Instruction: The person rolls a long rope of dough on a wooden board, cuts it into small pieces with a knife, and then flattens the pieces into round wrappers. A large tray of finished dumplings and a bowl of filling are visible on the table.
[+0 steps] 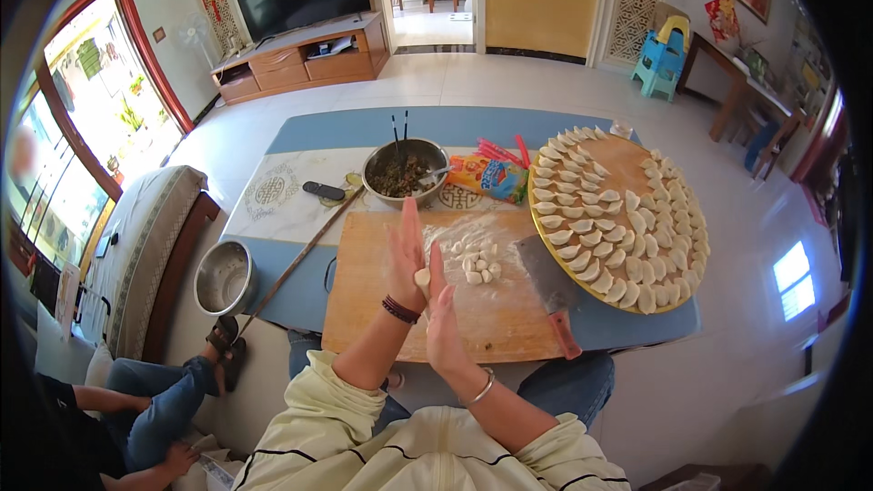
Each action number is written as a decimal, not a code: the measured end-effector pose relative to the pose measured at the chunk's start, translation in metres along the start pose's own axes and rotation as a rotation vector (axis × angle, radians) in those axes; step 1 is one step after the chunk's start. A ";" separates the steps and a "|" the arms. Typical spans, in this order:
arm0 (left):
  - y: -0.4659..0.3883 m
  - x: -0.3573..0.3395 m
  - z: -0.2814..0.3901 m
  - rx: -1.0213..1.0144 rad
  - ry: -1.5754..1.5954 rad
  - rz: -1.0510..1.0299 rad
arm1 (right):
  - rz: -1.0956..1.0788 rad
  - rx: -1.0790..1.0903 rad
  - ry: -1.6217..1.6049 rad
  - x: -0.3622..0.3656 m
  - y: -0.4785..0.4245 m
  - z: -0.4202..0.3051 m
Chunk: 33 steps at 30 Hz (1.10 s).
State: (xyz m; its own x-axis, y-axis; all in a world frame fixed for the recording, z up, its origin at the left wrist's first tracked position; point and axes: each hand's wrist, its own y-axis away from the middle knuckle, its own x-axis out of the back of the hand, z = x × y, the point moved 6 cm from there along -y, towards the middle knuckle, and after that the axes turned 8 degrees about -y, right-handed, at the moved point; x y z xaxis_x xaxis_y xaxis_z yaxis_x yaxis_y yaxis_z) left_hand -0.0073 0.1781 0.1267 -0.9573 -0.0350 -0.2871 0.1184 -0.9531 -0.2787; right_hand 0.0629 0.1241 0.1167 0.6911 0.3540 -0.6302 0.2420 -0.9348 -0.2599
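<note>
My left hand [407,256] and my right hand [445,324] are held palm to palm, fingers straight, above a floured wooden board [368,314]. Between the palms is a strip of pale dough [423,280]; its end shows at the heel of my left hand, and the rest is mostly hidden. Several small cut dough pieces [481,264] lie in loose flour to the right of my hands. A cleaver [551,279] with a red handle rests along the board's right side. Beyond my fingertips stands a steel bowl [376,194] of dark chopped filling, with chopsticks [400,133] and a spoon in it.
A round tray [617,150] of folded dumplings overlaps the table's right side. A colourful packet [490,177], a remote control [323,190] and a long stick [300,259] lie on the table. An empty steel bowl [225,278] sits at the left edge. Another person [146,409] sits at lower left.
</note>
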 end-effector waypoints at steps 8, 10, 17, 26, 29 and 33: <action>0.046 -0.043 0.014 0.026 0.016 -0.143 | 0.087 0.037 0.225 0.030 -0.004 -0.025; 0.007 -0.012 0.004 -0.085 -0.017 0.007 | -0.010 0.066 0.218 0.013 0.009 -0.009; 0.084 -0.078 0.013 0.002 -0.020 -0.157 | 0.147 -0.019 0.139 0.068 -0.008 -0.035; 0.075 -0.074 -0.012 0.016 0.041 -0.295 | 0.177 -0.117 -0.038 0.058 0.013 -0.030; 0.089 -0.074 0.028 -0.038 -0.093 -0.409 | 0.196 -0.065 0.020 0.089 0.021 -0.025; 0.101 -0.025 0.039 -0.185 -0.246 -0.218 | 0.397 -0.145 -0.287 0.100 0.019 -0.025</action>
State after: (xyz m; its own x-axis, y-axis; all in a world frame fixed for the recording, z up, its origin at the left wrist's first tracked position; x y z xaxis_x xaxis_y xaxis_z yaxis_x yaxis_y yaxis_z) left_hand 0.0183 0.0710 0.1416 -0.9974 0.0698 0.0198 -0.0708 -0.8766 -0.4761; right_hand 0.1535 0.1411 0.0675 0.5387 -0.0549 -0.8407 0.1049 -0.9857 0.1316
